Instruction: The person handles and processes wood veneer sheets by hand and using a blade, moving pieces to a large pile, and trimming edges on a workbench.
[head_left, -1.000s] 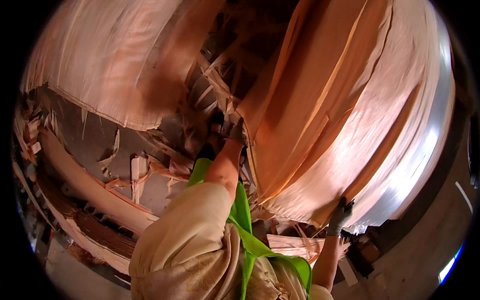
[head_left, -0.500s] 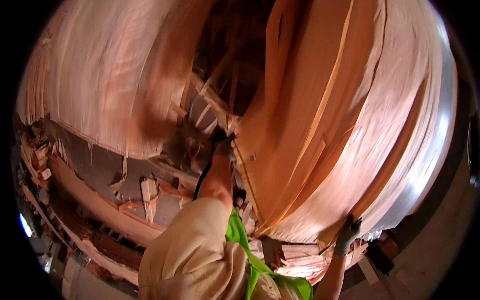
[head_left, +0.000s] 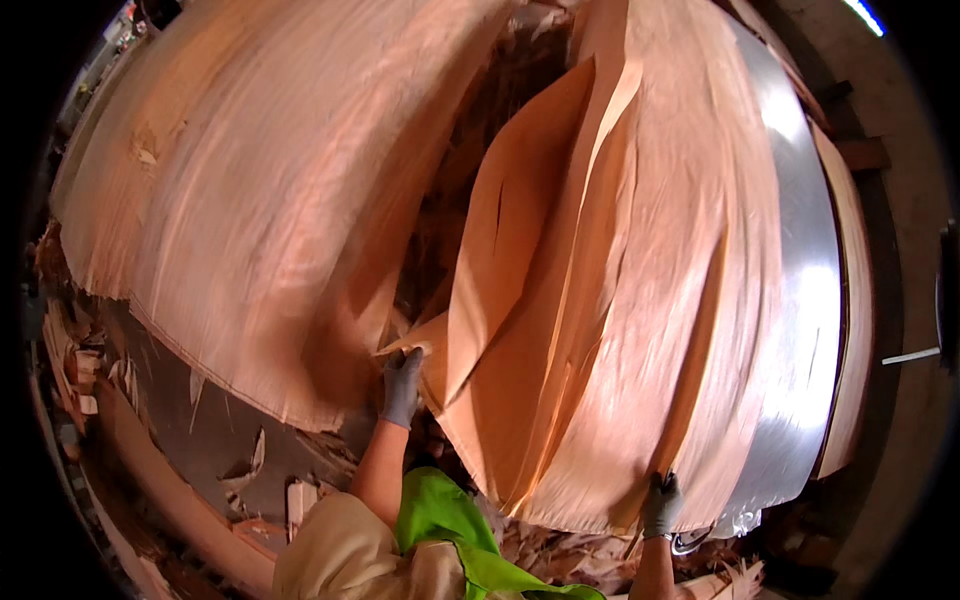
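Note:
A large thin sheet of wood veneer point(head_left: 690, 300), pale orange with several long folds and splits, spreads before me. My left hand point(head_left: 402, 388), in a grey glove, is closed on its left corner, where a flap curls upward. Farther right, my gloved right hand point(head_left: 661, 503) grips the sheet's near edge at the foot of a long raised fold. Its fingertips are dark, and part of the grip is hidden by the veneer. To the left hangs another broad veneer sheet point(head_left: 250, 230), blurred, its ragged near edge close to my left hand.
A shiny metal surface point(head_left: 790, 400) borders the veneer on the right. Broken veneer scraps point(head_left: 570, 555) lie below the near edge. Wooden boards and debris point(head_left: 130, 420) line the lower left, and a dark gap point(head_left: 500, 110) with scraps separates the two sheets.
My view has shifted. My left hand has drawn nearer with the veneer's left corner, and the flap there has folded over. The gap between the sheets looks narrower. My right hand stays at the near edge.

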